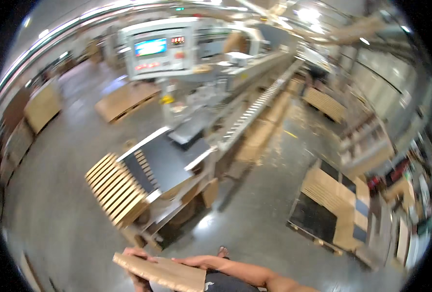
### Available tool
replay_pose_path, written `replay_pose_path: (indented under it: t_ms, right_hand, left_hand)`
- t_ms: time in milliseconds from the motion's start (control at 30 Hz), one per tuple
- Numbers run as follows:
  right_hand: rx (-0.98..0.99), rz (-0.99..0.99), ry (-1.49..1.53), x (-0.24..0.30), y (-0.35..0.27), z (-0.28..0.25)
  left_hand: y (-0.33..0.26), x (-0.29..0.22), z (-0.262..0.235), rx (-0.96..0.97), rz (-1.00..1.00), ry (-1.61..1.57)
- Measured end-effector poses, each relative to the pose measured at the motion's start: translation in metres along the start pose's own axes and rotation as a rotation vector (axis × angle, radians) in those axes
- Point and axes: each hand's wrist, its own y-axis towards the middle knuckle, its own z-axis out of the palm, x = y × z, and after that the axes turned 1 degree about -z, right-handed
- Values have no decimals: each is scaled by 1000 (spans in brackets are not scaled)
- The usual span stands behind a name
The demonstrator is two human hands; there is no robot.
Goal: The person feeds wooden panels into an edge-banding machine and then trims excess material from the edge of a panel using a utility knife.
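Low in the head view, close to my body, I hold a light-brown slab of boards [169, 273]. Its pale edge looks bumpy, and blur hides whether it is one board or several stacked. My left hand [142, 254] is closed around its far left corner, partly hidden behind it. Along the far edge lies my right hand [189, 261], pressed against the slab, its forearm coming in from the lower right. Beyond my hands stands a long machine [235, 78] with a dark infeed table [169, 165], which carries a short row of small wooden pieces [145, 165].
Left of the infeed table sits a stack of wooden strips [114, 187]. A control panel [160, 48] with a lit screen rises above the machine. At right, a pallet of boards [342, 214] rests on the grey floor [259, 219]. Another low brown stack [126, 101] lies farther left.
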Motion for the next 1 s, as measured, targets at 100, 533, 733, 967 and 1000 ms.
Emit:
replay_pose_path:
  t_ms: [100,533,733,967,1000]
  right_hand:
    - [-24,219,-286,-2,69,60]
    - [143,45,-330,60,296,251]
    - [418,59,-637,103,404,313]
    - [753,127,-667,192,569,375]
    - [831,85,-655,208,594,386]
  left_hand:
    - [-49,-27,-63,-179,211,-102]
    - [-174,-196,-361,-836,125,1219]
    - [-139,-229,-469,-850,-22,1209]
    - [-70,-284,-571,-1007,-276,1162]
    - [-56,-287,-588,-1061,-226,1245]
